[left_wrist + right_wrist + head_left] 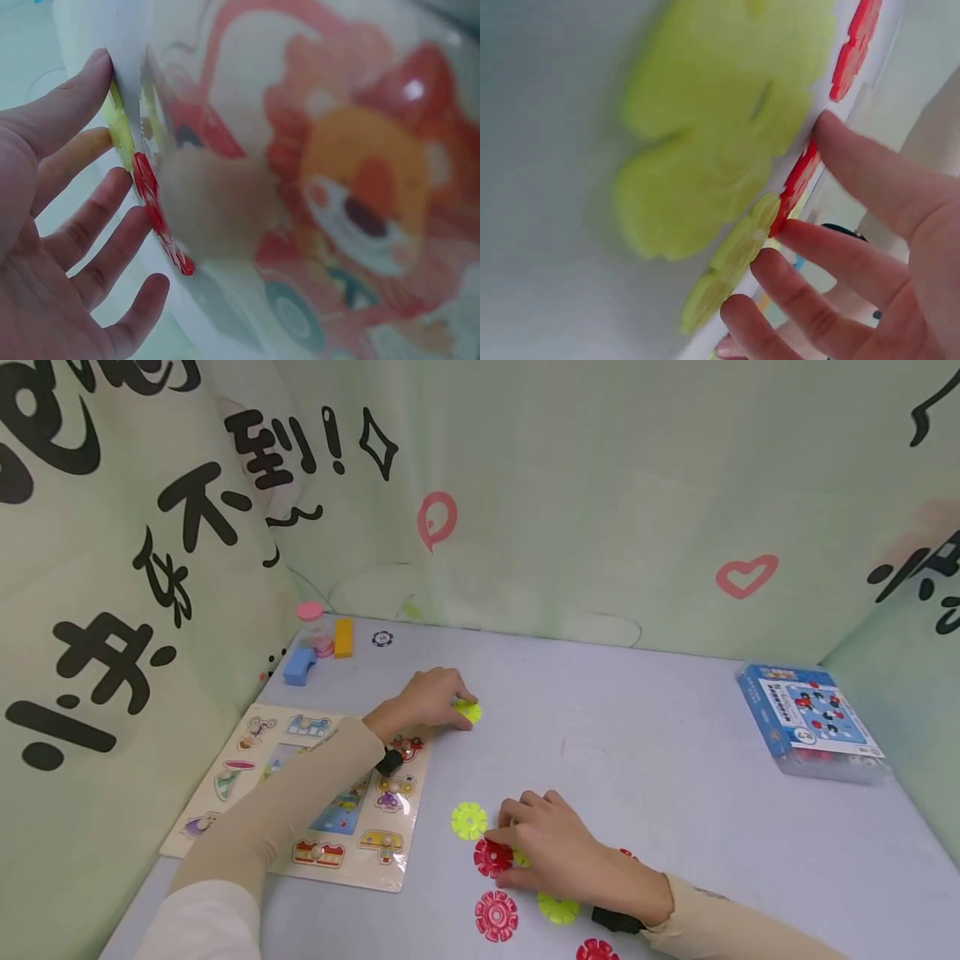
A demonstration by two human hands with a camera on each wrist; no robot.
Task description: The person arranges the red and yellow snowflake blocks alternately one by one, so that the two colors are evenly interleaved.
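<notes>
Smooth pale tabletop point(645, 735); left grip point(429, 697) pinches scalloped yellow disc point(471, 712).

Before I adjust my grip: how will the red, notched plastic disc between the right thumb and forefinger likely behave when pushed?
The red, notched plastic disc looks thin, so probably light. Its glossy surface may be slippery. Lying flat, it should likely slide rather than roll.

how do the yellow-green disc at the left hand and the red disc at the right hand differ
Colour: the yellow-green disc is bright lime, the red disc deep red.
Hand: the left hand pinches the yellow-green disc, the right hand the red disc.
Place: in the head view, the yellow-green disc lies farther away, the red disc nearer.
Shared: both have notched rims and are partly covered by fingers.
</notes>
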